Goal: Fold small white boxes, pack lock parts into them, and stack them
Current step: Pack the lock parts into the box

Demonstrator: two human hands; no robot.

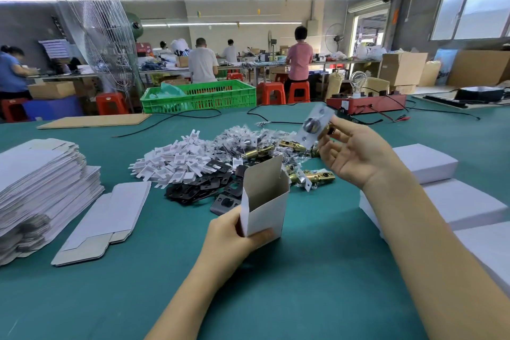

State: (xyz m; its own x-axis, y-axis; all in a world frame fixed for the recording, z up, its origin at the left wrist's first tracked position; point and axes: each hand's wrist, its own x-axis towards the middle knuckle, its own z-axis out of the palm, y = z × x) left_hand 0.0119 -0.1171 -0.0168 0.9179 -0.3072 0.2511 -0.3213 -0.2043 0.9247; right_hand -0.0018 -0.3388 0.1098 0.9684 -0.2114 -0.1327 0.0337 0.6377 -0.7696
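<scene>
My left hand (234, 234) grips a small white box (263, 201) by its lower end, held upright above the green table (276, 284) with its top flap open. My right hand (353, 152) is raised over the parts and pinches a lock latch (314, 125) with a silver faceplate and a brass body, wrapped in clear plastic. More brass latches (314, 178) lie just behind the box. White plastic pieces (176, 163), black strike plates (201, 188) and bagged parts (248, 138) are heaped in the middle of the table.
A tall stack of flat white box blanks (41, 188) stands at the left, with loose blanks (107, 218) beside it. Finished white boxes (447, 196) are stacked at the right. A green crate (201, 95), cables and a red tester (367, 103) lie farther back. Several people work at distant benches.
</scene>
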